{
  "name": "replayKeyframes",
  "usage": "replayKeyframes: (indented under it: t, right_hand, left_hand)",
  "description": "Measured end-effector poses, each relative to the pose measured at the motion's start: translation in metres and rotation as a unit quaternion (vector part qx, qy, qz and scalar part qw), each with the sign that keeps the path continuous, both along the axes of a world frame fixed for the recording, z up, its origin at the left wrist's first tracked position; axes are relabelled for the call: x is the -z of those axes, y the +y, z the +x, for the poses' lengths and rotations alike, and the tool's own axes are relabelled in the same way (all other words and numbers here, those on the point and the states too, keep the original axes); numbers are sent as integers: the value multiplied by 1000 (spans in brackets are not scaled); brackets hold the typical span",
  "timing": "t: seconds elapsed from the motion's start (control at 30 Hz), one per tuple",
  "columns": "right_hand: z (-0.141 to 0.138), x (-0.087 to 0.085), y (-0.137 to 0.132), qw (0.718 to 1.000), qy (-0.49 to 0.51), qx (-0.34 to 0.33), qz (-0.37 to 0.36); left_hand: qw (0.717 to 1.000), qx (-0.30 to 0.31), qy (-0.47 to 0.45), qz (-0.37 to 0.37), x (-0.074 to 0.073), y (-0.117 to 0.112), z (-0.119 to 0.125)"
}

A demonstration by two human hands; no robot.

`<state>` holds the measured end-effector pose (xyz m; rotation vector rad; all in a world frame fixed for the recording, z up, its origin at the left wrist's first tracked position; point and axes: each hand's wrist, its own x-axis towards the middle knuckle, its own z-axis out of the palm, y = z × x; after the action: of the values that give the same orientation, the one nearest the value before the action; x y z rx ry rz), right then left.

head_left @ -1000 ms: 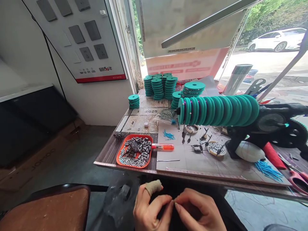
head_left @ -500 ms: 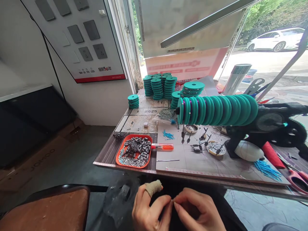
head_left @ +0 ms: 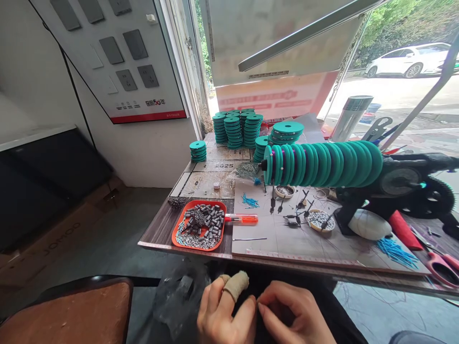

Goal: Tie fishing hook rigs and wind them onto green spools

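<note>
Below the table's front edge, my left hand (head_left: 227,310) and my right hand (head_left: 292,313) meet at their fingertips. Both are pinched closed; what lies between the fingers is too small to make out. Beige finger wraps (head_left: 236,285) cover fingers of my left hand. On the table, nearest to my left hand, sits an orange tray (head_left: 174,237) of dark metal cylinders (head_left: 211,217) and small shiny bits. A red-orange pen-like tool (head_left: 245,219) touches its right side. A thin metal rod (head_left: 250,239) lies on the board.
A black winding machine (head_left: 401,179) carries a row of green foam spools (head_left: 322,163). More green spools (head_left: 234,130) stand in stacks behind. Round dishes of beads (head_left: 322,220), blue sticks (head_left: 396,253) and scissors (head_left: 442,267) lie right. A brown chair (head_left: 68,310) stands front left.
The wrapped finger of my left hand has shifted slightly right, and a second wrapped finger shows behind it. My right hand stays nearly still, pinching. The view has shifted slightly.
</note>
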<state>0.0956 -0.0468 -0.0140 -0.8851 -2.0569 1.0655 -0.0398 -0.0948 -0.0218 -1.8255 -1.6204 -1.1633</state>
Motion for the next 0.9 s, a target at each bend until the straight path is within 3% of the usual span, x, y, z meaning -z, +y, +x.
replayKeyframes:
  t: [0.5,0.9]
  right_hand:
    - [1,1,-3,998,12,13,-57]
    - [0,1,-2,1000,12,-1,4]
  left_hand:
    - [995,20,-73,-63,5,-7,-6]
    - [992,25,-100,-70,9,-7,-1]
